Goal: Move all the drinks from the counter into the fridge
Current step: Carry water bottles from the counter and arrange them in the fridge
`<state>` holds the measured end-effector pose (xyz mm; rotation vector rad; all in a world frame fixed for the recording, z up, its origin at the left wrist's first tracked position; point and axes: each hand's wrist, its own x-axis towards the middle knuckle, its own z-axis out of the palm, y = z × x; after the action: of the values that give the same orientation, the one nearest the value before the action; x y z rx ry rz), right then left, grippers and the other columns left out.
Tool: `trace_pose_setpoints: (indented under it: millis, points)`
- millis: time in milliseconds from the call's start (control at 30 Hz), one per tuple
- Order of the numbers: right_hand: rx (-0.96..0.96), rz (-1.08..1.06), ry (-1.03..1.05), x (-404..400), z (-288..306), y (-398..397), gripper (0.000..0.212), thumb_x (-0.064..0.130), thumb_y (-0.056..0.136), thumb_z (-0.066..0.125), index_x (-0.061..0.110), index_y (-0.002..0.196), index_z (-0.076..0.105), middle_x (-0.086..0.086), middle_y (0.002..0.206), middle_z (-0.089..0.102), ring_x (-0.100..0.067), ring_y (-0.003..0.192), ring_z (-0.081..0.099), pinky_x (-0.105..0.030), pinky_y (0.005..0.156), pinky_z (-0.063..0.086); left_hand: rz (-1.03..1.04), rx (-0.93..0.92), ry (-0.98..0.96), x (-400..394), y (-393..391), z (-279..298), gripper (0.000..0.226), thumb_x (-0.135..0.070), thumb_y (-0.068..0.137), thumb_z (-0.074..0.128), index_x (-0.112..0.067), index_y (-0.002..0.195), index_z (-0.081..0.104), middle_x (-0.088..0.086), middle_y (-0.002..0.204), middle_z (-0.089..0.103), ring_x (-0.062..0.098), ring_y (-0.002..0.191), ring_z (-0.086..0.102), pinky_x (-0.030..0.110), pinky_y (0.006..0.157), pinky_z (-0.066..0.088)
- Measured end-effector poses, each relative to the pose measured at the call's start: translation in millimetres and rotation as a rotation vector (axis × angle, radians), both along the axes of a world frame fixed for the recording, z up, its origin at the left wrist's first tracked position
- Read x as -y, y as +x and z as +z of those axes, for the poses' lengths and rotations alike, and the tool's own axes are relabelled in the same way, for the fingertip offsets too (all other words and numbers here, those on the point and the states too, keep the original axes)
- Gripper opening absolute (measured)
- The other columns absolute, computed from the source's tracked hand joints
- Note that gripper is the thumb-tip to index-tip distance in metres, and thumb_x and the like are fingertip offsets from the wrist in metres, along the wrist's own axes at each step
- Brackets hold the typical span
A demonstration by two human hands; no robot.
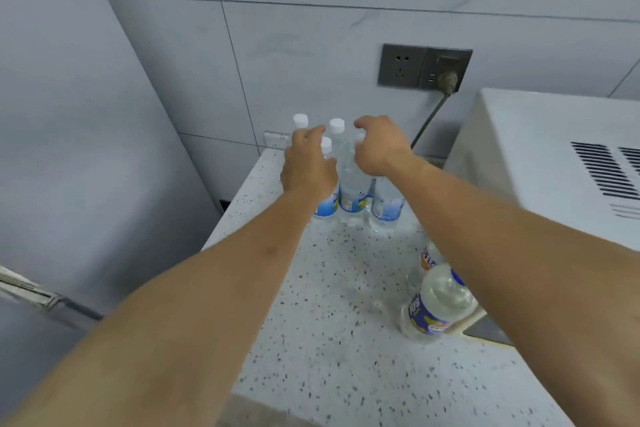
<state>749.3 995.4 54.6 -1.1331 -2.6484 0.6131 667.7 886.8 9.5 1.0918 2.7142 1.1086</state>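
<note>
Head view is showing my left hand [308, 163] curling around the neck of a water bottle [327, 198] in the cluster of four water bottles [349, 184] standing at the back of the speckled bench [329, 340]. My right hand [379, 146] is hovering over the same cluster, fingers loosely curled; I cannot tell whether it is gripping a bottle. Nearer me than the cluster, two Pepsi bottles [436, 302] are sitting partly under my right forearm. Right of the cluster, a white appliance [554, 156] is standing
</note>
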Motion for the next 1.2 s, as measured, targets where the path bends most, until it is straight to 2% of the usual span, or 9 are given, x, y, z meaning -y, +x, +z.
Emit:
trace_pose_setpoints:
  millis: [167,267,367,533,700,833,967,1067,1200]
  points:
    - [0.158,0.116,0.049,-9.7,-10.4,-8.6,0.051,0.015,0.091,0.062,0.019,0.14,0.049,-0.011,0.137,0.052,-0.03,0.116,0.059,-0.033,0.089,0.048,-0.138,-0.127,-0.235,-12.7,-19.8,3.3,0.04,-0.023,0.098,0.058,-0.025,0.138,0.05,0.001,0.141,0.047,0.03,0.122,0.048,0.046,0.094,0.047]
    - [0.172,0.148,0.116,-3.7,-13.5,-7.3,0.035,0.032,0.091,0.069,0.015,0.12,0.058,-0.012,0.123,0.058,-0.028,0.107,0.06,-0.033,0.084,0.047,-0.133,-0.108,-0.186,-2.0,-12.4,-4.9,0.025,-0.029,0.094,0.065,-0.02,0.116,0.06,0.004,0.125,0.052,0.027,0.105,0.056,0.039,0.083,0.047]
    - [0.176,0.186,0.109,10.5,-15.1,2.9,0.031,0.03,0.087,0.072,0.016,0.113,0.061,-0.011,0.119,0.058,-0.026,0.104,0.06,-0.032,0.078,0.046,-0.12,-0.042,-0.146,13.2,3.4,-7.8,0.016,-0.029,0.091,0.068,-0.019,0.103,0.063,0.005,0.121,0.05,0.026,0.092,0.058,0.034,0.077,0.044]
    - [0.152,0.232,0.051,34.7,-16.0,32.3,0.017,0.009,0.082,0.066,0.017,0.096,0.063,-0.007,0.111,0.062,-0.021,0.089,0.058,-0.03,0.071,0.048,-0.06,0.032,-0.112,47.1,23.2,-5.4,0.01,-0.021,0.089,0.071,-0.019,0.097,0.066,0.007,0.12,0.051,0.026,0.091,0.058,0.027,0.076,0.038]
    - [0.111,0.241,-0.011,46.3,-10.3,53.4,0.014,0.013,0.082,0.069,0.018,0.094,0.066,0.002,0.098,0.06,-0.017,0.089,0.056,-0.027,0.072,0.045,-0.007,0.039,-0.101,80.1,36.0,4.3,0.014,-0.025,0.087,0.071,-0.028,0.086,0.058,0.003,0.107,0.057,0.021,0.09,0.053,0.027,0.075,0.034]
    - [0.074,0.258,-0.132,63.6,-13.5,67.6,0.01,0.016,0.08,0.069,0.022,0.086,0.065,0.005,0.091,0.061,-0.016,0.083,0.059,-0.024,0.061,0.043,0.063,0.041,-0.034,108.2,53.0,-4.2,0.012,-0.025,0.081,0.073,-0.024,0.087,0.062,-0.005,0.095,0.061,0.02,0.089,0.055,0.028,0.071,0.036]
    - [-0.096,0.226,-0.171,81.3,-33.0,84.5,0.016,0.02,0.079,0.07,0.02,0.094,0.066,0.005,0.09,0.06,-0.018,0.086,0.058,-0.025,0.061,0.042,0.137,-0.066,0.089,130.8,64.8,-28.2,0.032,-0.041,0.082,0.074,-0.021,0.105,0.066,-0.005,0.107,0.065,0.021,0.102,0.057,0.033,0.079,0.046]
    - [-0.243,0.143,-0.145,96.8,-60.0,99.0,0.037,0.03,0.08,0.075,0.019,0.113,0.061,-0.005,0.11,0.059,-0.023,0.099,0.055,-0.03,0.078,0.043,0.186,0.102,0.23,143.2,68.7,-52.1,0.057,-0.049,0.076,0.079,-0.022,0.12,0.056,-0.011,0.114,0.062,0.016,0.106,0.055,0.031,0.086,0.046]
    - [-0.451,-0.025,-0.37,122.5,-100.9,119.9,0.059,0.041,0.075,0.082,0.026,0.121,0.048,0.007,0.113,0.056,-0.013,0.101,0.052,-0.025,0.082,0.039,0.191,0.343,0.275,153.1,78.9,-90.4,0.077,-0.057,0.066,0.083,-0.037,0.127,0.039,-0.042,0.105,0.049,-0.011,0.098,0.045,0.002,0.073,0.035]
